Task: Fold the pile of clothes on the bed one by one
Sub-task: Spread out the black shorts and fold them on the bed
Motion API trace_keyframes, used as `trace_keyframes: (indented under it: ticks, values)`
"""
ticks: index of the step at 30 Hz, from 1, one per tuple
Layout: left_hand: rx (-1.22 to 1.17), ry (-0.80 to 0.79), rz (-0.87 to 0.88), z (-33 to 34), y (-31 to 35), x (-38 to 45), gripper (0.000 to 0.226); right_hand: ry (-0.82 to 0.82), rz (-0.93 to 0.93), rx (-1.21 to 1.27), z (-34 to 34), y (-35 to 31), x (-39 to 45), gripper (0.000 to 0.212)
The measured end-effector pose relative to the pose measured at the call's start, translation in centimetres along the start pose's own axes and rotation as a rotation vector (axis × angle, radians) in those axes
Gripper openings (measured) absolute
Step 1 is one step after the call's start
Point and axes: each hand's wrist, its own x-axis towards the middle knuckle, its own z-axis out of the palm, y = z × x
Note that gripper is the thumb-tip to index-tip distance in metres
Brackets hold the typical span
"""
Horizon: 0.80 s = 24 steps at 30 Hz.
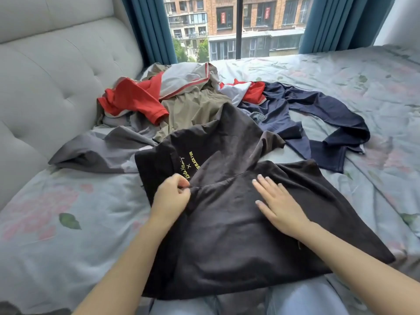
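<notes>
Bedroom by a daylit window

A bed (375, 92) with a pale floral sheet stood against a grey tufted headboard (56, 71). Teal curtains (147, 26) framed a window (236, 26) that looked onto brick apartment blocks and trees, and soft daylight came in.

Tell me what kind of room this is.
Most likely a bedroom in an apartment: a bed with a floral sheet, a tufted padded headboard, and teal curtains framing a window facing other residential blocks. Loose clothes lie on the bed.
</notes>
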Motion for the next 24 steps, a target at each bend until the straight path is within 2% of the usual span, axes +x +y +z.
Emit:
trace_keyframes:
  ticks: [2, 3, 5, 7, 9, 11, 14, 18, 20, 22, 24]
  values:
    - [-0.066, 0.19, -0.129, -1.6, -1.5, 3.0, 0.024, -0.078, -0.069, -0.007, 1.4, -2.9, 2.3, 0.077]
    - [-0.081, 0.235, -0.247, -2.2, -3.0, 4.5, 0.036, -0.101, -0.077, -0.031, 2.5, -4.0, 3.1, 0.079]
    - [-0.142, 0.243, -0.458, -2.7, -5.5, 6.6, 0.066, -0.09, -0.066, -0.075, 4.3, -4.7, 3.6, 0.076]
    - [-0.373, 0.211, -0.526, -2.6, -7.3, 8.3, 0.085, -0.063, -0.058, -0.067, 5.2, -4.4, 3.6, 0.07]
    - [-0.655, 0.197, -0.552, -2.6, -7.4, 9.4, 0.084, -0.061, -0.06, -0.059, 5.2, -4.2, 3.4, 0.067]
    - [-0.722, 0.193, -0.54, -2.9, -7.6, 10.6, 0.073, -0.06, -0.06, -0.065, 5.2, -4.3, 3.4, 0.067]
    - [-0.632, 0.11, -0.535, -3.8, -7.9, 11.8, 0.059, -0.064, -0.052, -0.067, 5.3, -4.4, 3.5, 0.067]
    - [-0.382, -0.144, -0.546, -6.2, -6.3, 11.8, 0.025, -0.075, -0.051, -0.069, 5.1, -4.4, 3.4, 0.068]
    - [-0.267, -0.191, -0.507, -7.1, -6.0, 11.8, 0.024, -0.073, -0.047, -0.068, 5.0, -4.6, 3.4, 0.069]
    - [-0.201, -0.17, -0.406, -7.5, -5.2, 11.5, 0.03, -0.081, -0.043, -0.081, 4.9, -4.6, 3.4, 0.07]
    - [0.023, -0.018, -0.233, -8.0, -3.7, 10.9, 0.031, -0.085, -0.041, -0.087, 4.9, -4.7, 3.4, 0.071]
